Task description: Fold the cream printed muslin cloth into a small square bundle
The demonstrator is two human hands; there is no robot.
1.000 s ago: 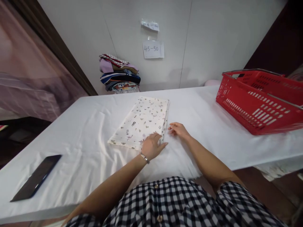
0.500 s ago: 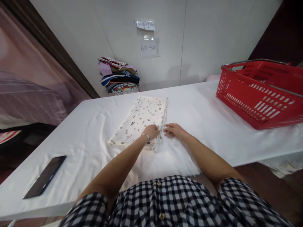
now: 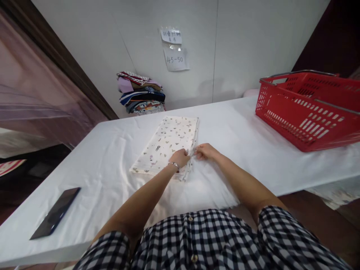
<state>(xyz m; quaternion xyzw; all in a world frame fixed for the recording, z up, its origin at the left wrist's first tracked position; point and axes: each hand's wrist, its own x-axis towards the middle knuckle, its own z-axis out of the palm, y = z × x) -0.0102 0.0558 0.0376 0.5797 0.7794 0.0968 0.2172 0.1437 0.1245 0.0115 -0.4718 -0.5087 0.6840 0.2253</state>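
A folded cream cloth (image 3: pixel 168 140) with a small scattered print lies flat in front of me on the table. My left hand (image 3: pixel 180 158), with a bracelet at the wrist, rests on its lower right part, fingers curled and closed on the fabric near the right edge. At that same edge my right hand (image 3: pixel 206 151) has its thumb and fingers pinched together on the cloth's layered border. The fingertips of both hands are partly hidden, and the layers at the right side look slightly uneven.
The table (image 3: pixel 236 165) has a wrinkled white cover. A black phone (image 3: pixel 56 213) lies at its left. A red plastic basket (image 3: pixel 298 120) stands at the right. Behind the far edge is a pile of folded fabrics (image 3: pixel 142 92), below paper notes (image 3: pixel 176 60) on the wall.
My right hand's fingers, spread apart before, have closed into a pinch at the cloth's right edge. My left hand has stayed in place on the cloth. The view has shifted slightly.
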